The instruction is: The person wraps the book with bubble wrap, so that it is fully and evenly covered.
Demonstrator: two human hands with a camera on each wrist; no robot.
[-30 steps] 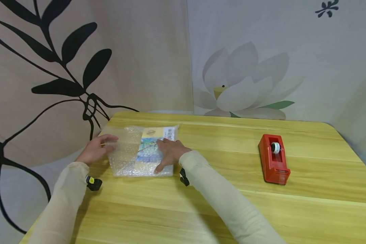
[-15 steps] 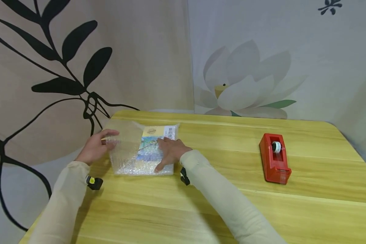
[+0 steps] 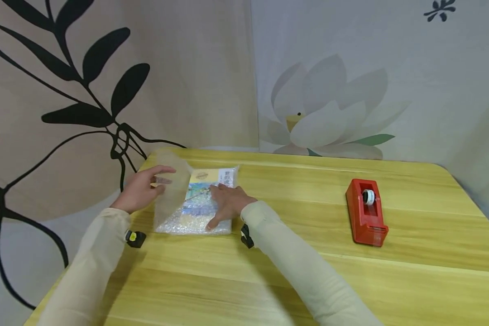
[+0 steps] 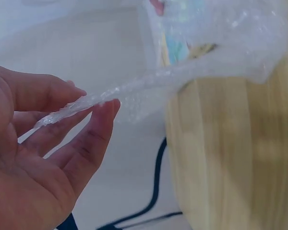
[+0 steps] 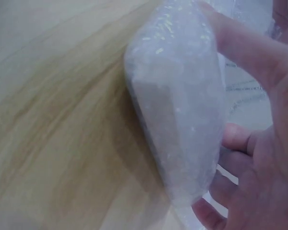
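A book [image 3: 198, 199] with a colourful cover lies flat near the table's far left side, covered in clear bubble wrap [image 3: 169, 210]. My left hand [image 3: 140, 188] pinches the wrap's loose left edge and holds that flap raised off the table; the left wrist view shows the sheet [image 4: 149, 82] between thumb and fingers. Spread over the book's right part, my right hand [image 3: 228, 201] presses down on the wrapped top. In the right wrist view the wrapped book's end [image 5: 182, 105] is smooth and enclosed. My right palm hides part of the cover.
A red tape dispenser [image 3: 366, 213] with a small roll of tape stands on the right of the wooden table [image 3: 293, 253]. Behind the table hangs a printed cloth [image 3: 203, 77]. The table's left edge runs close by my left arm.
My left hand has moved right and slightly up, lifting the bubble wrap flap and bringing it toward the book. The right hand has stayed in place on the book.
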